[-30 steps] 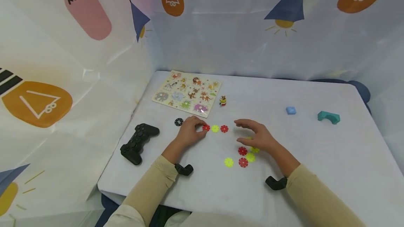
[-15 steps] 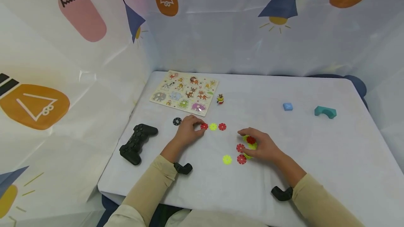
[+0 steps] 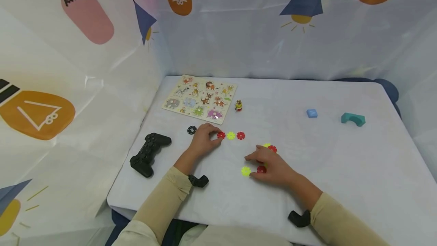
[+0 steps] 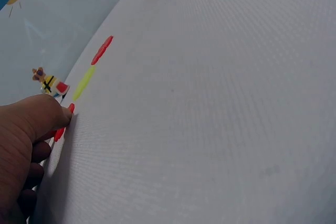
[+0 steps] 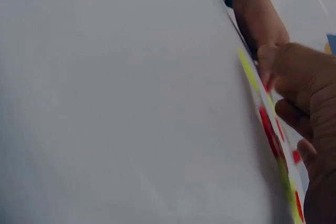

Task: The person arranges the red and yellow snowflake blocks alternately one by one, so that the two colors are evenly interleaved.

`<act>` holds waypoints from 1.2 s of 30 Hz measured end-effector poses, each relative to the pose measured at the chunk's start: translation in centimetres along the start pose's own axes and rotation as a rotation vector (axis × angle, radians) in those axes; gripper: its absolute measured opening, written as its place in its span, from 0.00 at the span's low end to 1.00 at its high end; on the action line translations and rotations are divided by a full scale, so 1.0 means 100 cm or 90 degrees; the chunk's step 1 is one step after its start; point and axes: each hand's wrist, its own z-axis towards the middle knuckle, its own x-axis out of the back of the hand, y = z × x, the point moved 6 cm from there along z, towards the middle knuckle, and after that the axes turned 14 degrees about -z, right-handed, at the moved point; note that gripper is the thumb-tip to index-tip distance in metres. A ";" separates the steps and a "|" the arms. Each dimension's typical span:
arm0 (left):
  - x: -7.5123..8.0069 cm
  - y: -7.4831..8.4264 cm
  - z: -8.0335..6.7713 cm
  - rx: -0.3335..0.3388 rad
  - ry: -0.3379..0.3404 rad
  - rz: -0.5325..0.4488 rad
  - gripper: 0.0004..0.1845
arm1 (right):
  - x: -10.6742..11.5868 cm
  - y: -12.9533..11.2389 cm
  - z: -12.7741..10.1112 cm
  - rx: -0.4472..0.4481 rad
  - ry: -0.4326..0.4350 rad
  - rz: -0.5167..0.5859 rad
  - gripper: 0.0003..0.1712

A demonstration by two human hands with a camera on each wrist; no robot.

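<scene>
The left hand (image 3: 203, 139) rested on the white table (image 3: 341, 170) with its fingers curled, the thumb and fingertips pinching the red flower-shaped disc (image 3: 221, 135) at the left end of a short row. Just beside that disc lay a yellow-green disc (image 3: 231, 136), and next to it another red disc (image 3: 241, 135), the three in a line and close together. In the left wrist view the same hand (image 4: 23, 145) pressed against the edge of the first red disc (image 4: 63, 124), with the other two stretching away beyond it.

The right hand (image 3: 269, 168) lay palm down nearer the person, over a loose cluster of discs. Its fingers were bent over a red disc (image 3: 261, 169), touching it, though whether it was actually gripped could not be told. A yellow-green disc (image 3: 246, 171) lay just left of the fingertips, and a red disc (image 3: 272, 149) with a bit of yellow-green beside it showed just beyond the knuckles.

Further off, a black game controller (image 3: 149, 153) sat near the table's left edge, a black disc (image 3: 192, 130) just left of the left hand, an animal peg puzzle board (image 3: 199, 100) at the far left, a small toy figure (image 3: 238, 105) beside it, and a blue block (image 3: 312, 113) and a teal arch block (image 3: 353, 119) at the right
</scene>
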 end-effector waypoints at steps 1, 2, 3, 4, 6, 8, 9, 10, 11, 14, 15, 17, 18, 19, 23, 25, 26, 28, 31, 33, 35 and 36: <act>0.000 0.000 0.000 -0.001 -0.001 -0.001 0.13 | -0.004 -0.004 0.002 0.024 -0.001 -0.009 0.30; 0.000 0.000 0.001 0.000 -0.002 -0.001 0.13 | -0.007 -0.008 0.003 0.040 -0.003 -0.018 0.29; 0.000 0.000 0.001 0.000 -0.001 0.000 0.13 | -0.009 -0.012 0.004 0.058 -0.001 -0.023 0.27; 0.000 0.000 0.001 0.000 -0.001 0.001 0.13 | -0.011 -0.014 0.006 0.072 0.003 -0.029 0.26; 0.000 0.000 0.001 0.000 0.000 0.003 0.12 | -0.013 -0.018 0.007 0.086 0.011 -0.036 0.25; 0.000 0.001 0.001 -0.001 0.003 0.003 0.12 | -0.013 -0.019 0.008 0.084 0.014 -0.041 0.24; 0.000 0.000 0.001 -0.002 0.004 0.005 0.12 | -0.014 -0.019 0.008 0.082 0.013 -0.042 0.24; 0.000 0.000 0.001 -0.003 0.004 0.007 0.12 | -0.014 -0.019 0.008 0.077 0.010 -0.046 0.24; 0.000 0.000 0.001 -0.004 0.004 0.009 0.12 | -0.014 -0.020 0.008 0.070 0.005 -0.049 0.25; 0.000 0.001 0.000 -0.009 0.004 0.010 0.12 | -0.012 -0.018 0.009 0.022 -0.018 -0.055 0.27; 0.000 0.002 0.000 -0.010 0.003 0.008 0.12 | -0.009 -0.015 0.010 -0.003 -0.024 -0.049 0.27; 0.000 0.002 0.000 -0.012 0.001 0.004 0.12 | -0.002 -0.006 0.015 -0.063 -0.032 -0.042 0.28; 0.000 0.003 0.000 -0.012 0.002 0.002 0.12 | 0.003 0.001 0.019 -0.095 -0.028 -0.040 0.29; 0.000 0.003 0.000 -0.011 0.003 0.002 0.12 | 0.008 0.009 0.023 -0.127 -0.024 -0.038 0.29; 0.000 0.001 -0.001 -0.003 0.004 0.004 0.12 | 0.021 0.043 0.042 -0.206 -0.010 -0.064 0.28; -0.001 -0.001 -0.003 0.000 0.001 0.003 0.13 | 0.020 0.057 0.049 -0.230 -0.029 -0.075 0.28; -0.001 -0.001 -0.003 0.002 -0.001 0.001 0.13 | 0.018 0.062 0.052 -0.237 -0.043 -0.079 0.28; -0.003 -0.002 -0.003 0.000 -0.005 0.000 0.13 | 0.013 0.071 0.055 -0.247 -0.066 -0.083 0.29; -0.004 -0.002 -0.002 -0.005 -0.008 -0.004 0.13 | 0.009 0.075 0.059 -0.250 -0.072 -0.088 0.29; -0.004 -0.003 0.000 -0.007 -0.004 -0.005 0.13 | 0.009 0.076 0.061 -0.247 -0.069 -0.086 0.29; -0.002 -0.003 0.001 -0.004 -0.001 -0.006 0.13 | 0.011 0.077 0.062 -0.250 -0.068 -0.080 0.29; -0.001 -0.003 0.001 -0.001 0.001 -0.006 0.13 | 0.012 0.078 0.062 -0.254 -0.071 -0.074 0.30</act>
